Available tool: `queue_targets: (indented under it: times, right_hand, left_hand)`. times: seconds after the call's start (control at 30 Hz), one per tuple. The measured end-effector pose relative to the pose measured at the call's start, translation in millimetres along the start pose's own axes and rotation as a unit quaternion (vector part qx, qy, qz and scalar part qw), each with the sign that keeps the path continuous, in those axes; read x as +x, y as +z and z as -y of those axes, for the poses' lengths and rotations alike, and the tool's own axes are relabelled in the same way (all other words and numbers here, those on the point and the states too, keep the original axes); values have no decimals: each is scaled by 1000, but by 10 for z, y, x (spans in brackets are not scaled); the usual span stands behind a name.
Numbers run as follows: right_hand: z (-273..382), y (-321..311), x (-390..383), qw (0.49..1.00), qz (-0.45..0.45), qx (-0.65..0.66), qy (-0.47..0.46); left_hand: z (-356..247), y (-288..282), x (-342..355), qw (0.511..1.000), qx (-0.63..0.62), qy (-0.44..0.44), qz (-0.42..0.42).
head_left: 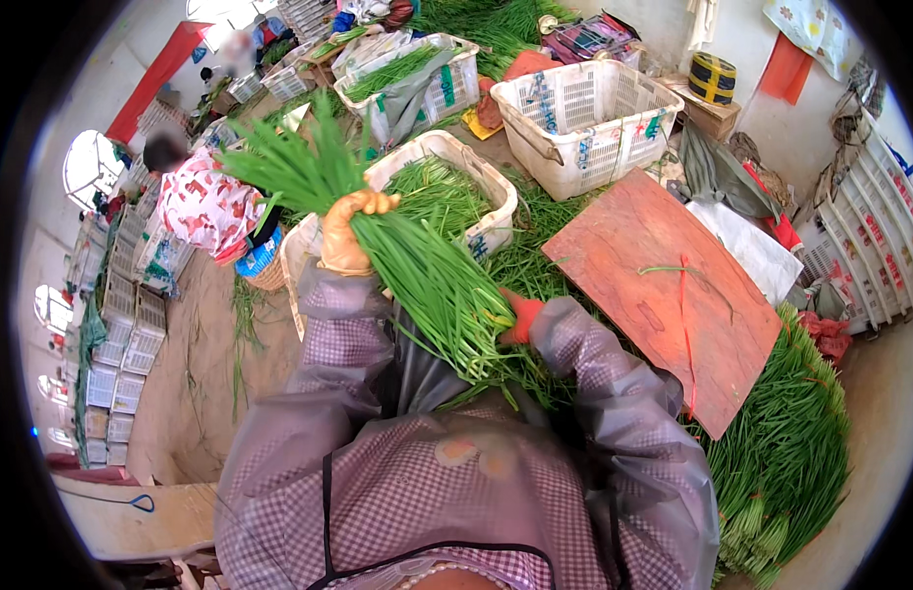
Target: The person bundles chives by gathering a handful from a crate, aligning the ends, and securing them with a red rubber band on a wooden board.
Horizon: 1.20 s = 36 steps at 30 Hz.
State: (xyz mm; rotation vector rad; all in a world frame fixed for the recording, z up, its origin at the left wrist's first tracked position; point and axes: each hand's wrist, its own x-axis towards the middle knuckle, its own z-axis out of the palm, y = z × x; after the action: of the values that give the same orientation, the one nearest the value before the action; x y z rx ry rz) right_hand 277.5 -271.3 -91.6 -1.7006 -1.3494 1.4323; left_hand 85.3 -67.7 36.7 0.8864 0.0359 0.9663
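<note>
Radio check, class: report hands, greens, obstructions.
Left hand gripping green bundle. Right hand at its near end. Reddish board beside right sleeve; nothing visibly blocking.

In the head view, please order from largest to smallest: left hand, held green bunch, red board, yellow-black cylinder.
1. Held green bunch and red board: too alike to rank.
2. Left hand
3. Yellow-black cylinder

room over floor (pixel 186 383) at left; near crate (pixel 494 232) ahead; red board (pixel 663 295) bars way beside right grip (pixel 521 319).
</note>
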Motion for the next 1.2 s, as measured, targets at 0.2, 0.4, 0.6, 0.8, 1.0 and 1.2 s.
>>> queue_targets:
  times: [0.2,0.4,0.6,0.8,1.0,1.2]
  right_hand:
    - [-296,207,113,978,-169,-118,18]
    - [-1526,-92,57,873,-345,231,255]
    - [50,109,-286,922,-183,320,119]
    - [125,483,225,952,-253,-77,156]
    - [-1404,198,173,860,-371,270,223]
    - [694,717,-176,779,-215,587,40]
  left_hand:
    - [-187,-565,-312,986,-2,23,-167]
    - [-272,-1347,-524,974,-70,27,-214]
    - [-362,-1447,-656,950,-87,41,-298]
    - [-210,-1480,-650,962,-59,44,-264]
    - [-218,-1640,-721,951,-85,69,-288]
    - [-191,-1547,-739,951,-110,91,-275]
